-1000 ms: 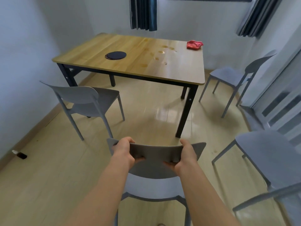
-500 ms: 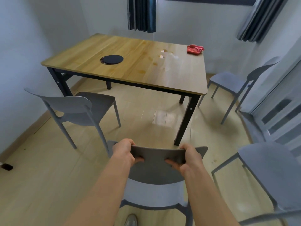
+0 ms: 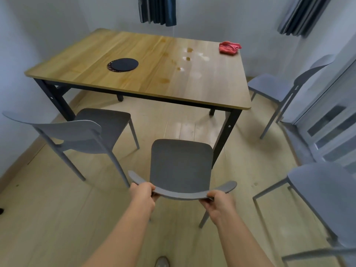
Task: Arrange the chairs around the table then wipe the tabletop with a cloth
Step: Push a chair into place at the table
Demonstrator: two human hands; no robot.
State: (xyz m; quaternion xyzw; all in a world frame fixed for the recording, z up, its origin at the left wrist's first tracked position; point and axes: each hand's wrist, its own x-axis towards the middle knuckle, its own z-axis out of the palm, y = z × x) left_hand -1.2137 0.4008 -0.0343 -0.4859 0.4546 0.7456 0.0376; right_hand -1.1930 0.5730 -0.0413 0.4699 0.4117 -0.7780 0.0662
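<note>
Gripping the top rail of a grey chair [image 3: 181, 164], the left hand [image 3: 143, 191] and the right hand [image 3: 219, 202] each curl their fingers around the curved backrest, one near either end. The seat points toward 12 o'clock, its front edge near the right front leg of the table [image 3: 134, 78] but not yet under the top. The arranging looks under way, not finished.

At 10 o'clock a second chair [image 3: 104, 118] stands with its seat near the table's left front leg. At 2 o'clock a third chair [image 3: 269, 83] sits just beside the short end, seat toward it, and may need only a nudge. At 4 o'clock a fourth chair [image 3: 323, 187] stands well apart from the table and seems left to place.

Wiping has not begun. The red cloth [image 3: 229, 48] lies bunched at the far right corner, about 1 o'clock. Brownish spots [image 3: 164, 80] and pale smears show on the wood. A round black mat [image 3: 123, 64] lies toward 11 o'clock.
</note>
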